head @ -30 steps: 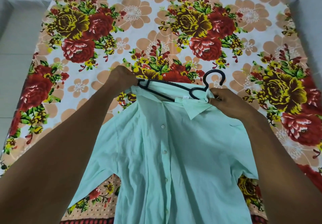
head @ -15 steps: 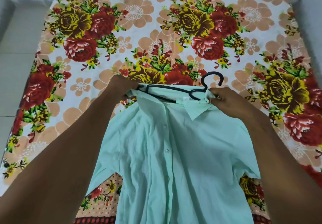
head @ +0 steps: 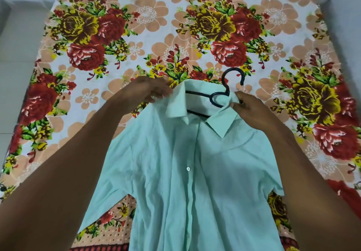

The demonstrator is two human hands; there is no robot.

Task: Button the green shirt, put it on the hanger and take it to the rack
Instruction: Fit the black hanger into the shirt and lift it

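i pinch the green shirt (head: 195, 168) collar with both hands, left hand (head: 144, 92) and right hand (head: 252, 108), seating it over the hanger (head: 224, 92) between them.

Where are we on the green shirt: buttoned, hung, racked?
Done: the placket of the shirt lies closed below the collar, so it looks buttoned. The hanger sits inside the neck, hook sticking out.
In hand: the left hand holds the left shoulder cloth and the right hand pinches the collar, seating the shirt on the hanger.
Left: lifting it off the bedsheet and carrying it to the rack, which is not in view.
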